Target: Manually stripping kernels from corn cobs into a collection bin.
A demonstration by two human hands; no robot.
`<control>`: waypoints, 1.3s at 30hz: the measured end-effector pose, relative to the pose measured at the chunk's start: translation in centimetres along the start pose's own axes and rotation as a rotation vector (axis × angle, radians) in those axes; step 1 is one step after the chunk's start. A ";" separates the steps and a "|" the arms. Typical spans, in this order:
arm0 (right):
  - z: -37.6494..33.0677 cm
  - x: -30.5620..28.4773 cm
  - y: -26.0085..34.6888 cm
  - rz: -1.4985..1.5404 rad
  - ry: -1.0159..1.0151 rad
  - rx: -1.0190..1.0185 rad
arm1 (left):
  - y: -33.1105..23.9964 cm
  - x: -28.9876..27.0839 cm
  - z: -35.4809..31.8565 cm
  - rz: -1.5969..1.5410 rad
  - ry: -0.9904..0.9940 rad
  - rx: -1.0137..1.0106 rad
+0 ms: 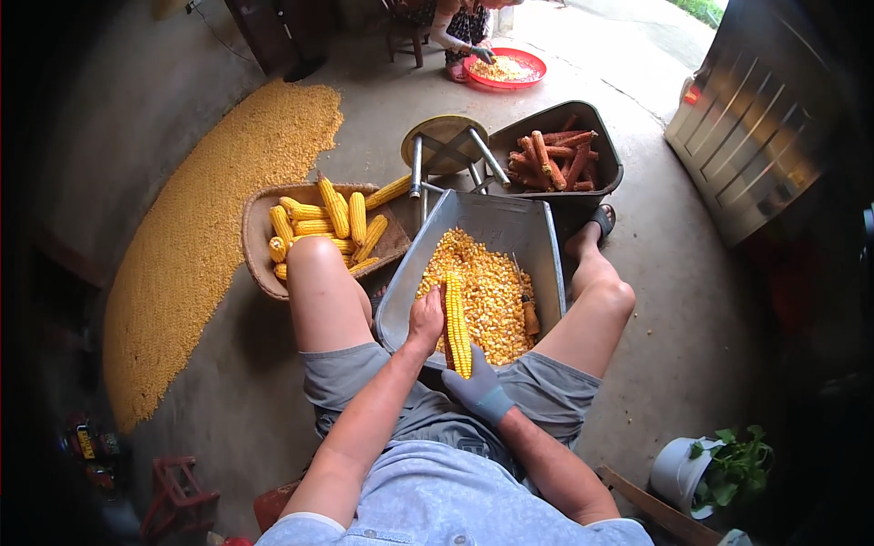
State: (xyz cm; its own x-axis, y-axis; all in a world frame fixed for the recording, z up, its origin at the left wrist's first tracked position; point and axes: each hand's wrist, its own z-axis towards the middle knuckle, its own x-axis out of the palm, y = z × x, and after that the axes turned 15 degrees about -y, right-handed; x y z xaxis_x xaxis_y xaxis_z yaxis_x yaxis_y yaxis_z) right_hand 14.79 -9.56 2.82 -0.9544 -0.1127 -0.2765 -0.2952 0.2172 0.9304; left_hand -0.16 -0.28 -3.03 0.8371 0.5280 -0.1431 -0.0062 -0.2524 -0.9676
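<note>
A yellow corn cob (457,320) stands upright over a grey metal tray (496,218) that holds loose kernels (482,287). My right hand (475,387), in a grey glove, grips the cob's lower end. My bare left hand (425,317) presses against the cob's left side, fingers wrapped on it. A wooden-handled tool (529,314) lies in the tray to the right of the cob. My bare knees flank the tray.
A woven basket (255,246) of whole cobs sits at my left knee. A dark bin (601,136) of stripped reddish cobs and an overturned stool (446,146) stand beyond the tray. Kernels (200,237) cover the floor on the left. Far off, another person works at a red basin (505,68).
</note>
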 end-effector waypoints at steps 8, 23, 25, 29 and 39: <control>-0.2 0.0 0.3 -0.121 -0.020 -0.011 | -2.3 -0.4 0.2 -0.019 0.040 -0.073; -0.1 0.2 -0.2 -0.197 -0.026 -0.070 | -1.3 -0.1 1.1 0.006 0.111 -0.132; -0.1 0.0 0.1 -0.202 -0.025 -0.034 | -1.5 0.3 0.8 0.012 0.071 -0.072; 0.0 0.4 -0.4 -0.159 0.014 0.000 | -0.5 0.1 1.6 0.092 0.020 -0.069; 0.1 0.2 0.4 -0.169 -0.042 0.006 | 0.2 0.5 1.9 0.108 0.187 -0.163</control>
State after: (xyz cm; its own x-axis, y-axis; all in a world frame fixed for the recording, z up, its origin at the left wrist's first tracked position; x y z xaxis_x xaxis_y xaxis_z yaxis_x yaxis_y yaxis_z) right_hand 14.45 -9.41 3.08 -0.8921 -0.1072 -0.4390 -0.4519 0.2044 0.8683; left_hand -0.81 1.50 -3.65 0.9230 0.3357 -0.1882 -0.0256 -0.4344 -0.9004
